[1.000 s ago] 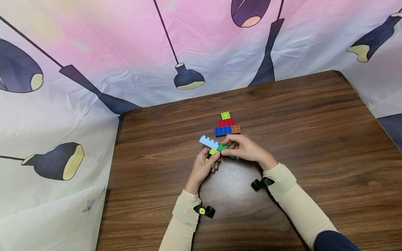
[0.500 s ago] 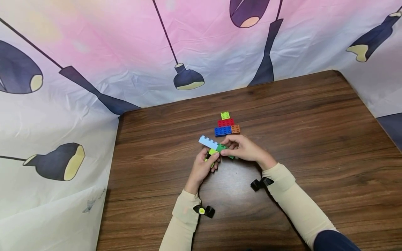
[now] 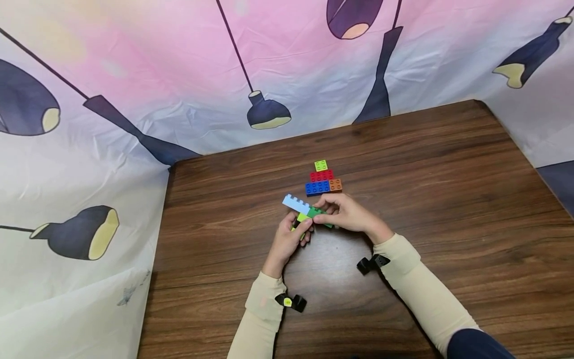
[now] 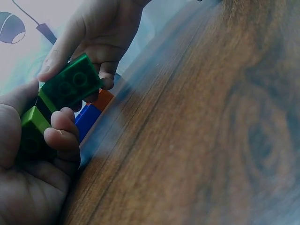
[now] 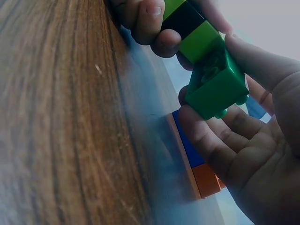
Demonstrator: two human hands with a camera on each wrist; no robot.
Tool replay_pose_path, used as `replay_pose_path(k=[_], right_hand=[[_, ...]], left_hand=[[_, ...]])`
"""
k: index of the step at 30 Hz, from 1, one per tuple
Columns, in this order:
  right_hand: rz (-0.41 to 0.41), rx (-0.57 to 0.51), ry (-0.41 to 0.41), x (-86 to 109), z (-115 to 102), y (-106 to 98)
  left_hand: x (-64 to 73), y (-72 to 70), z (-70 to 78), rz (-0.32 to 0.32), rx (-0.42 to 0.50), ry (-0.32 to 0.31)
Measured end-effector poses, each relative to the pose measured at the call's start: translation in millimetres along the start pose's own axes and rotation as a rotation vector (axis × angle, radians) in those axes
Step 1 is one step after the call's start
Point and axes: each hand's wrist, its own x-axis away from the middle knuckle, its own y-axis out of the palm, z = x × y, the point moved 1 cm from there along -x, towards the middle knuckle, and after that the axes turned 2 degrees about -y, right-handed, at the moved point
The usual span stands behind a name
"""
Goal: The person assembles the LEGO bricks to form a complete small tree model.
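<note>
Both hands meet over the middle of the table around one group of joined toy building bricks. My left hand (image 3: 286, 239) grips a stack of lime (image 5: 201, 41) and black (image 5: 184, 19) bricks, thumb on the near side and fingers curled round it. On the stack's upper end sit a light blue brick (image 3: 296, 204), jutting to the far left, and a green brick (image 3: 316, 213) beside it. My right hand (image 3: 352, 213) pinches the green brick between thumb and fingers. The green brick's hollow underside shows in the left wrist view. Fingers hide part of the stack.
Just beyond the hands, a blue brick (image 3: 317, 188) and an orange brick (image 3: 335, 185) lie side by side on the wooden table (image 3: 403, 174). Behind them come a red brick (image 3: 322, 176) and a lime brick (image 3: 320, 165). Printed cloth (image 3: 188, 75) hangs along the table's far edge.
</note>
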Motion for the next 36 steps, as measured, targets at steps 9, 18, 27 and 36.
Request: replay_pose_path(k=[9,18,27,36], right_hand=[[0.004,0.01,-0.013,1.3,-0.9,0.5],[0.008,0.033,-0.038,-1.3,-1.3,3.4],[0.005,0.03,0.005,2.1,0.1,-0.9],[0.15,0.286,-0.088,1.0,-1.6,-15.9]], left_hand=[[-1.0,1.3,0.3,0.011,0.001,-0.012],[0.8,0.6,2.4,0.039,0.029,-0.005],[-1.3,4.1,1.6,0.011,0.011,0.005],[-0.7,5.7,4.2,0.004,0.008,0.003]])
